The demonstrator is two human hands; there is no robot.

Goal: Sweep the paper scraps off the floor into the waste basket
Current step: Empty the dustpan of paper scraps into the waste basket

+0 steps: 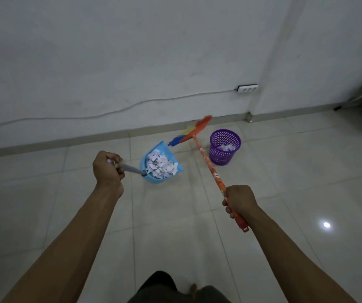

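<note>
Farthest left of the purple waste basket (217,156), the left hand (108,169) has its fingers curled tight round the top of a grey handle (132,169), which slopes toward the basket and ends at a blue dustpan (154,179). That dustpan sits left of the basket and apart from it, heaped with white paper scraps (161,166); whether it touches the tiled floor (66,193) I cannot tell. Between dustpan and basket runs the orange stick of a broom (206,159), its blurred blue, yellow and orange head just left of and beyond the basket, near the foot of the wall (110,62). Inside the basket lie more white scraps. Nearer the camera than the basket, the right hand (239,201) wraps its fingers round the stick's upper end, the red cap poking out below the fist. Above the basket, a white power strip (247,88) hangs on the wall, its cable trailing leftward.
</note>
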